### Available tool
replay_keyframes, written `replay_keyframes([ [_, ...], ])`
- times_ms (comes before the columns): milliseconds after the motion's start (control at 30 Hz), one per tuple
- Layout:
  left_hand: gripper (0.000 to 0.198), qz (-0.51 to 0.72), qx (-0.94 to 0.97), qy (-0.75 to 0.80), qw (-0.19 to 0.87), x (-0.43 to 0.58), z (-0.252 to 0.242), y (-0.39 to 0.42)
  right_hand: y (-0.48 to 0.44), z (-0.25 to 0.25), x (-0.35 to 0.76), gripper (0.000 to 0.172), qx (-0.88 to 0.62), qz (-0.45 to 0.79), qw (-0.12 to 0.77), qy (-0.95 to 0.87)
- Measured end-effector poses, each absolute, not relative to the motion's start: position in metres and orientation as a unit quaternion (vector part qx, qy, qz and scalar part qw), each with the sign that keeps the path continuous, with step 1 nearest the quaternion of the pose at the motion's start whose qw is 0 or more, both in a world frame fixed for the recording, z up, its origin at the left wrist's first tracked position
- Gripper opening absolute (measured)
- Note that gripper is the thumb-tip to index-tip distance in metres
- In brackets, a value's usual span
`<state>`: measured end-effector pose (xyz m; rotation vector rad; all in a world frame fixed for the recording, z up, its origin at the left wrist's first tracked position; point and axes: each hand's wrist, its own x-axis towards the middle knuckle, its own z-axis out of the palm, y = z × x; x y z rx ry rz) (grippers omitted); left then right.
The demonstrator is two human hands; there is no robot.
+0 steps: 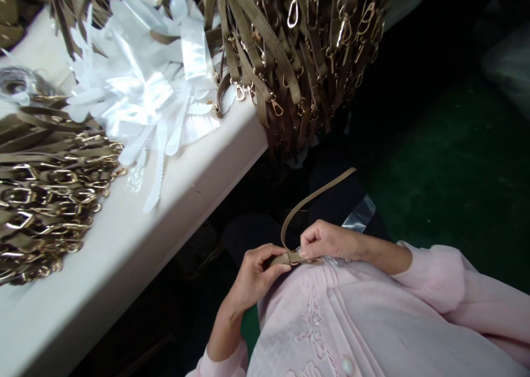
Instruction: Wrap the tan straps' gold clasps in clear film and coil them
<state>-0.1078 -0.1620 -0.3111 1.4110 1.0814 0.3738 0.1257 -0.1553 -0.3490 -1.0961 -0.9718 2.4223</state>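
Close to my body, a thin tan strap [296, 211] arcs up and away from a buckle [292, 257] held between my two hands. My left hand [259, 272] is pinched on the strap just left of the buckle, thumb below and fingers above. On the buckle's other side, my right hand [325, 242] grips the strap with its fingers curled in. A strip of clear plastic film [359, 214] sticks out behind my right wrist, and more film shows below the right fingers.
The white table [199, 195] runs diagonally at the left. On it lie clear plastic sleeves [144, 90], a heap of buckled straps [49, 200] and a roll of clear material [20, 84]. Many straps with gold clasps [290, 62] hang over its far corner. The green floor [455, 173] lies right.
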Motion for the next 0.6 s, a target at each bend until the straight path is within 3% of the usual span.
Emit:
replay_keyframes([
  [267,0.015,0.086,0.664,0.435,0.602,-0.100,-0.300,-0.165,-0.157,-0.343,0.123,0.028,-0.380,0.814,0.106,-0.427],
  [400,0.024,0.079,0.677,0.432,0.591,-0.097,-0.300,-0.171,-0.161,-0.339,0.116,0.022,-0.404,0.755,0.097,-0.508],
  [600,0.023,0.106,0.682,0.461,0.558,-0.095,-0.306,-0.178,-0.171,-0.343,0.106,0.024,-0.457,0.726,0.134,-0.497],
])
